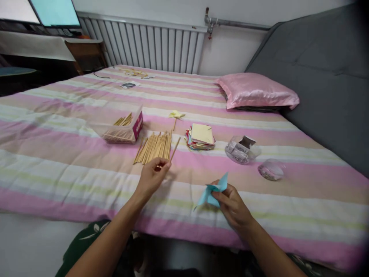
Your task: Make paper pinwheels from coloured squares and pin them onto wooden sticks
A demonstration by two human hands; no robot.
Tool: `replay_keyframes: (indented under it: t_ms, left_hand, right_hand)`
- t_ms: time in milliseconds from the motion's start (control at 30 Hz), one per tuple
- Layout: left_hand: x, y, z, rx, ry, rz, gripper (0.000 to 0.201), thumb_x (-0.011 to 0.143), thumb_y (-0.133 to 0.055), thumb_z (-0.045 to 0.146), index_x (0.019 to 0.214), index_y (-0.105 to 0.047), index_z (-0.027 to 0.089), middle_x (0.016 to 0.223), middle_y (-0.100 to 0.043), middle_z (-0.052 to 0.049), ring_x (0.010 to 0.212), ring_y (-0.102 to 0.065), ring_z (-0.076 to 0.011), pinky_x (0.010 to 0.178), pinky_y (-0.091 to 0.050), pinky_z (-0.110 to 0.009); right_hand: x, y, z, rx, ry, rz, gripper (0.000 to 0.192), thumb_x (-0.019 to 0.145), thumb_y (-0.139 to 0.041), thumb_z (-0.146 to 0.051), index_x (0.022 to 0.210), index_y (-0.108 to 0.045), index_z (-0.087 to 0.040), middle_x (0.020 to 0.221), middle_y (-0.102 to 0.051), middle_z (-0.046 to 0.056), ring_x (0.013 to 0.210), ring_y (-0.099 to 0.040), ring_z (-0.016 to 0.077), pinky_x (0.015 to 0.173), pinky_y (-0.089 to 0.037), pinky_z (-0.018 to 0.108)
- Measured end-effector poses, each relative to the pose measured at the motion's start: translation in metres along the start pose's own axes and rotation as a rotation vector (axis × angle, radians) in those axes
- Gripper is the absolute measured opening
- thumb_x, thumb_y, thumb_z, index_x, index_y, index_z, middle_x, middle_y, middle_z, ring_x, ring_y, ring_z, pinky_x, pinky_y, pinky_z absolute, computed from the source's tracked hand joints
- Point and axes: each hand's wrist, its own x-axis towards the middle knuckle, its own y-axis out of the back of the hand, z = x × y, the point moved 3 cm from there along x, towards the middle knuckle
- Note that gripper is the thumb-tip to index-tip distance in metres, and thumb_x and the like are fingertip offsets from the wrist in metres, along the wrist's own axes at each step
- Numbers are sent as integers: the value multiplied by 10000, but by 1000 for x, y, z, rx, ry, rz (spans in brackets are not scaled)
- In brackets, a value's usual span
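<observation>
My left hand [154, 175] pinches the near end of a thin wooden stick [175, 149], which points up and away. Just beyond that hand lies a row of loose wooden sticks [155, 146] on the striped bedspread. In my right hand [232, 202] is a blue paper pinwheel [211, 192], gripped between thumb and fingers with its folded blades spread. Farther back rests a finished-looking yellow pinwheel [176, 114] on a stick. A stack of coloured paper squares [201, 134], yellow on top, sits between and beyond my hands.
A clear box [121, 130] with more sticks stands at left. To the right are a clear container [240, 150] of small metal pieces and a smaller clear dish [271, 170]. A pink pillow [256, 90] lies by the grey headboard [314, 73]. A radiator [150, 44] lines the wall.
</observation>
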Motion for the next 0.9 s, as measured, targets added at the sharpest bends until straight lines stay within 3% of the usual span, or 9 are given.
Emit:
replay_keyframes:
  t_ms: [133,267,467,633,800,900]
  left_hand:
    - [-40,-38,11,-400,123,-435,218,813,-556,375,819,-513,161,636,-619,-5,560,-554,-117,532,-423,-224]
    - [-55,-60,13,-515,173,-642,209,824,-561,361,847,-504,161,652,-597,6,552,-539,-102,539,-417,-222]
    - [-58,-69,11,-480,166,-715,165,856,-532,323,839,-527,159,629,-464,50,516,-404,-61,490,-309,-186]
    - [-57,-68,11,-420,107,-716,155,865,-521,308,836,-564,163,662,-526,25,584,-418,-80,528,-309,-192]
    - [-52,-63,8,-330,73,-705,175,850,-539,311,820,-616,157,675,-545,11,635,-458,-98,580,-338,-207]
    - [-50,-61,8,-298,78,-688,202,837,-549,327,801,-638,150,659,-525,12,615,-434,-98,559,-320,-210]
  right_hand:
    - [-12,-6,-16,-183,201,-192,158,715,-704,-331,776,-655,-193,771,-600,24,669,-530,138,591,-424,257]
    - [-21,-9,-35,-297,386,-215,144,742,-681,-353,741,-656,-212,741,-606,31,713,-562,167,642,-445,294]
    - [-27,-5,-49,-387,495,-163,91,787,-642,-305,768,-667,-220,743,-608,41,725,-570,174,670,-447,316]
    - [-28,-1,-51,-430,541,-109,36,787,-642,-238,801,-675,-240,801,-605,37,798,-573,174,726,-456,309]
    - [-30,0,-51,-476,576,-80,145,761,-649,-139,835,-691,-257,995,-597,44,923,-569,172,799,-473,300]
    - [-31,0,-50,-467,594,-76,175,773,-629,-121,862,-689,-260,991,-623,48,911,-588,173,788,-502,311]
